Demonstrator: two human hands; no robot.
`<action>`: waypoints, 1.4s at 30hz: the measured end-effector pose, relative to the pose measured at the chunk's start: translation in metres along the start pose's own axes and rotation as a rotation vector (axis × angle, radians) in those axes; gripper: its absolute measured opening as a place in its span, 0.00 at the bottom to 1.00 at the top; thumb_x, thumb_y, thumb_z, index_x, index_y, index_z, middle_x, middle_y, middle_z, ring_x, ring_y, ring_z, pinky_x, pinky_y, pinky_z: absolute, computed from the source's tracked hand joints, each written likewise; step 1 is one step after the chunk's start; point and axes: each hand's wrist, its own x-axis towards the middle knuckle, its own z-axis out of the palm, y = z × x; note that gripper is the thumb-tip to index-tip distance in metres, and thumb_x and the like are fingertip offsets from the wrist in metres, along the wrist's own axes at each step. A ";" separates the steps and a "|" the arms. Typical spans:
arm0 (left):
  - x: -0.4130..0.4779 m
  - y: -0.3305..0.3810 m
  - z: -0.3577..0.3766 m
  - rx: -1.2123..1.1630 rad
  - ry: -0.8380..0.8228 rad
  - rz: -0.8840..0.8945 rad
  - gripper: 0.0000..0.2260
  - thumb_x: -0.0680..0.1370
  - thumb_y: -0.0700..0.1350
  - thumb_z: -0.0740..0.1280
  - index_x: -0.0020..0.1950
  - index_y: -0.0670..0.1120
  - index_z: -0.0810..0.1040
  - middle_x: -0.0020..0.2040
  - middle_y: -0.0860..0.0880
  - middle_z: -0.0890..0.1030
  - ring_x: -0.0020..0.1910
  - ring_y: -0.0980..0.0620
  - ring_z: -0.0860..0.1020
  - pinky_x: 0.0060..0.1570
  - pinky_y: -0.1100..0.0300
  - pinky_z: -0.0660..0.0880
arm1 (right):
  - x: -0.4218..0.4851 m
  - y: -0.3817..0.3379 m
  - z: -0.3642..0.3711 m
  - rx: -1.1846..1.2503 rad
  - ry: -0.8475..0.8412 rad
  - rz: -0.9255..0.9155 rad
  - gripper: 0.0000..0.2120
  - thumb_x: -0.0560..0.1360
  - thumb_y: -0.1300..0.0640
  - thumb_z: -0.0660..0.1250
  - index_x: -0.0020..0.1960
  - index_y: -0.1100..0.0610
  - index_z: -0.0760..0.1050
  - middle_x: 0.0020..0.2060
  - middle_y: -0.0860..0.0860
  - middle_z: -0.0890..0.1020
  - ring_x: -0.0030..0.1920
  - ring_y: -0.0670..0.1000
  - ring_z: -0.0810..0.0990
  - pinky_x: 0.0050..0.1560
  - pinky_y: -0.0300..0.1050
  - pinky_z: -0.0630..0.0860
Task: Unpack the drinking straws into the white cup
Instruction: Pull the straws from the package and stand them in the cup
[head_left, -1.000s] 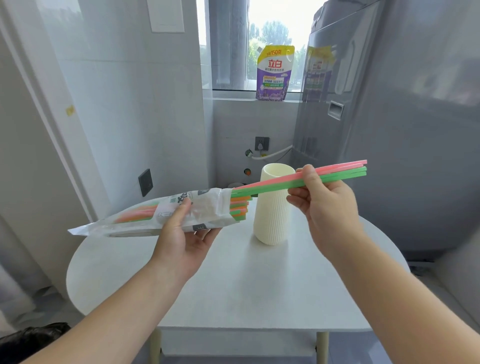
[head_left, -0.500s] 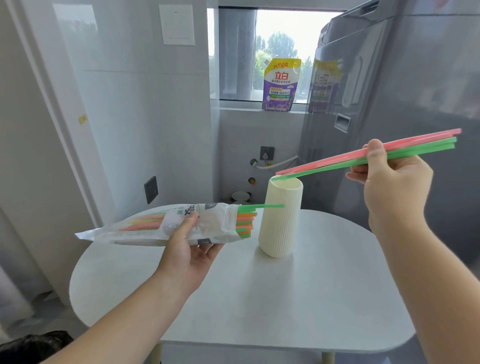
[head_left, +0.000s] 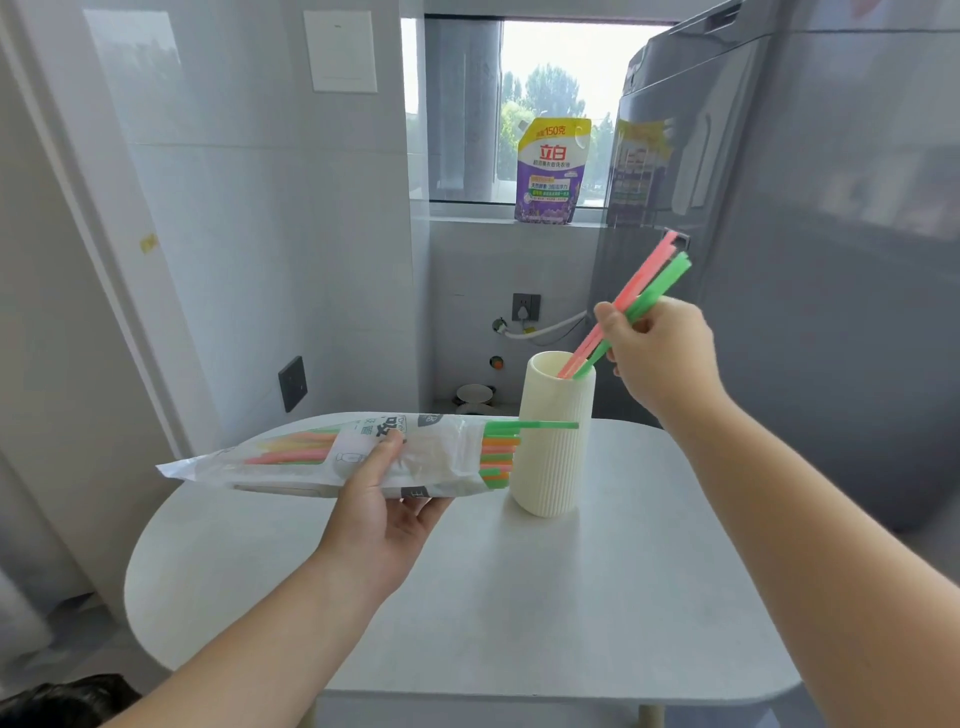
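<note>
Right hand (head_left: 657, 353), centre-right of frame, pinches a bunch of pink & green straws (head_left: 647, 288), tilted, lower ends inside the rim of the cup (head_left: 551, 441). Cup stands upright on the table (head_left: 519, 597), mid-frame. Left hand (head_left: 387, 512) grips the pack (head_left: 332, 457) lying level, left of cup; straw ends poke out its open end, one green straw crossing in front of cup.

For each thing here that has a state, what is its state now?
Clear plastic straw packet: open at its right end, held level.
Ribbed white cup: upright on the table.
Pink and green straws: tilted, lower ends inside the cup.
Left hand: gripping the packet.
Right hand: gripping the straws.
</note>
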 end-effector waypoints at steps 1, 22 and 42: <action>0.000 -0.001 0.000 0.002 0.000 0.001 0.08 0.78 0.44 0.74 0.56 0.46 0.82 0.40 0.46 0.89 0.39 0.48 0.88 0.35 0.50 0.85 | 0.001 0.001 0.003 -0.011 -0.034 0.012 0.17 0.80 0.47 0.68 0.44 0.61 0.82 0.36 0.57 0.86 0.38 0.59 0.85 0.47 0.59 0.83; -0.014 -0.005 0.010 0.118 -0.123 0.026 0.11 0.77 0.46 0.74 0.58 0.48 0.83 0.48 0.47 0.89 0.44 0.49 0.88 0.38 0.54 0.84 | -0.100 0.008 0.015 0.267 -0.381 0.113 0.04 0.75 0.54 0.74 0.43 0.46 0.84 0.36 0.44 0.85 0.32 0.44 0.80 0.33 0.39 0.79; -0.022 0.009 0.003 0.087 -0.058 0.040 0.11 0.78 0.45 0.74 0.60 0.48 0.82 0.46 0.48 0.89 0.41 0.49 0.88 0.35 0.55 0.84 | -0.093 0.012 -0.002 0.309 -0.430 0.082 0.05 0.76 0.63 0.74 0.46 0.54 0.84 0.33 0.49 0.85 0.29 0.45 0.82 0.32 0.36 0.79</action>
